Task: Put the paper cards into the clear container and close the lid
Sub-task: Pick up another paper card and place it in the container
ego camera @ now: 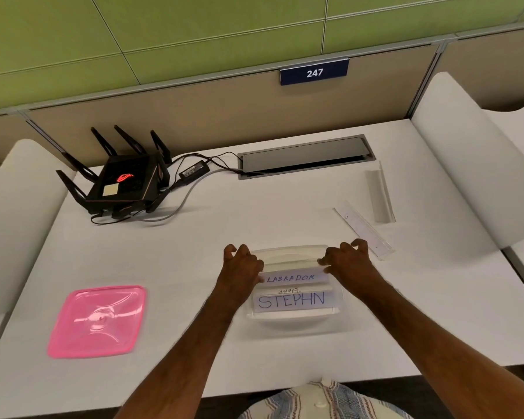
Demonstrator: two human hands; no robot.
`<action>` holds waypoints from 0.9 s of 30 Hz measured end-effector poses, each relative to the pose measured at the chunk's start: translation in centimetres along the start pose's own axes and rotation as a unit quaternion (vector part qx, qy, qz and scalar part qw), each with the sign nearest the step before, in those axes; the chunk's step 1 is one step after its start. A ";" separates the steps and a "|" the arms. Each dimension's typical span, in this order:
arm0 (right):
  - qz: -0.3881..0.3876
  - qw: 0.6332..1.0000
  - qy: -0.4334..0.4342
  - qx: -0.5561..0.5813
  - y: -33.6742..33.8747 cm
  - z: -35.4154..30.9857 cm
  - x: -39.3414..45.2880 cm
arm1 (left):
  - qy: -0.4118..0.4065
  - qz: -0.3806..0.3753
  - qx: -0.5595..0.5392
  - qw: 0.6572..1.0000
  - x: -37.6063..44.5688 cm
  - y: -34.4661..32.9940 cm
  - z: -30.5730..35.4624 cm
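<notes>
A clear container [294,255] sits on the white desk in front of me, at centre. Inside it lie paper cards: one reading "LABRADOR" [294,278], one reading "STEPHN" [294,300], and a third partly hidden between them. My left hand [242,264] pinches the left end of the LABRADOR card. My right hand [348,258] pinches its right end, over the container's far half. The pink lid [99,320] lies flat on the desk to the left, apart from the container.
A black router [124,182] with antennas and cables stands at the back left. A grey cable hatch [306,157] is set in the desk's rear. Two clear plastic card holders [365,231] [380,196] lie at the right. White dividers flank the desk.
</notes>
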State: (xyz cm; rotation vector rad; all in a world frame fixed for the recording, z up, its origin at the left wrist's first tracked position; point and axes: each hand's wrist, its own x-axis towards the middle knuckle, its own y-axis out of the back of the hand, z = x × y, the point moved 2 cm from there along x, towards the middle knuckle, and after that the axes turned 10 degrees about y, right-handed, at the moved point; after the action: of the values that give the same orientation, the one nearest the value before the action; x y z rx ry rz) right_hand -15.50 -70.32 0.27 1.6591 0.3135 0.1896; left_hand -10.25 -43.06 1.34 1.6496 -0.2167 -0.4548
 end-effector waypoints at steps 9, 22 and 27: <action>-0.049 0.997 -0.015 -0.050 -0.7 -0.3 0.9 | -0.005 -0.032 0.037 0.999 0.7 -0.4 0.3; -0.064 0.993 0.005 -0.100 -0.4 0.0 1.4 | 0.022 -0.041 0.066 0.997 1.1 -0.2 1.0; 0.013 0.999 0.019 -0.029 0.2 0.8 1.1 | 0.013 0.019 0.051 0.998 1.0 0.8 2.1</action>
State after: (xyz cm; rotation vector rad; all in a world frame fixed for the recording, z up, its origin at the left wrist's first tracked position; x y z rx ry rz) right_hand -14.23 -70.79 0.31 1.6047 0.3121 0.2490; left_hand -10.11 -45.50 1.75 1.7473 -0.2544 -0.3981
